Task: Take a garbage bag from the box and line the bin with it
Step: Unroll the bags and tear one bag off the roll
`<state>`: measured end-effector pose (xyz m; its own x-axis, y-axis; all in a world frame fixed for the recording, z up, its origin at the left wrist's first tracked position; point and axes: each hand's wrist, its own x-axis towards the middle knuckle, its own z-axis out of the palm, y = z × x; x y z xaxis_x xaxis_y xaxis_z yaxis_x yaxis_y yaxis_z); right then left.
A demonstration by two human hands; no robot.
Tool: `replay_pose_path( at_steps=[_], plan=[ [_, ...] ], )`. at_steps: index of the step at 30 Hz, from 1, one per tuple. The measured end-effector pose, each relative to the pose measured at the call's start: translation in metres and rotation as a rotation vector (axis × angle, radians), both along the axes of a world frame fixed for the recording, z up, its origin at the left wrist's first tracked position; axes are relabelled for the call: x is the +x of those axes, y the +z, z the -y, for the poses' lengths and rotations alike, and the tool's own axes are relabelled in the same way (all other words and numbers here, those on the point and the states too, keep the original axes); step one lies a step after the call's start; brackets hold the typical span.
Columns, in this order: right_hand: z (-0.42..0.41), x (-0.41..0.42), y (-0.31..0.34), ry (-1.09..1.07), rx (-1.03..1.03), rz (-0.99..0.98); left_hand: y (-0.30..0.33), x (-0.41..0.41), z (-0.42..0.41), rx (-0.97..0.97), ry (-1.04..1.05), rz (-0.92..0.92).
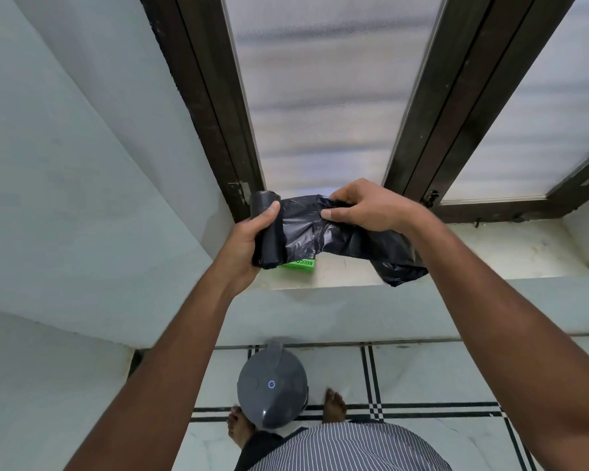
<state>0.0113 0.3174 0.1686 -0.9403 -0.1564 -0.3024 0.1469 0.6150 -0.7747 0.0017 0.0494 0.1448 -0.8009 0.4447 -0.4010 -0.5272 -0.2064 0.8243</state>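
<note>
Above the sill's [456, 253] front edge, the left hand [249, 239] is clamped on the roll [269, 232] and the right hand [364, 209] pinches the unrolled bag [337, 232]. An off-line pull could tear the film instead of the perforation, or draw out more bags.

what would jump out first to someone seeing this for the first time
Mid-frame, two bare hands stretch black plastic between them: the left hand wraps its grip around a roll of garbage bags, while the right hand pinches the unrolled bag over the window sill. A green box peeks out beneath the roll. Below, a grey lidded bin stands on the floor between bare feet.
</note>
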Motion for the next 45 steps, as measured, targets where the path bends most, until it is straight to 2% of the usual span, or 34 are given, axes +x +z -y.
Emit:
replay_pose_path(
  at_steps=[12,32,36,45],
  plan=[
    [0.014,-0.002,0.009,-0.024,-0.048,-0.012,0.002,0.005,-0.004,-0.093,0.037,-0.012],
    [0.006,0.003,0.013,-0.035,-0.143,0.062,0.01,0.006,-0.002,-0.001,0.036,0.015],
    [0.009,0.008,0.022,0.049,-0.021,0.125,0.005,0.003,-0.002,-0.002,-0.004,0.008],
    [0.003,-0.001,0.016,0.05,0.123,0.137,0.003,-0.004,0.009,-0.053,-0.131,0.088]
  ],
)
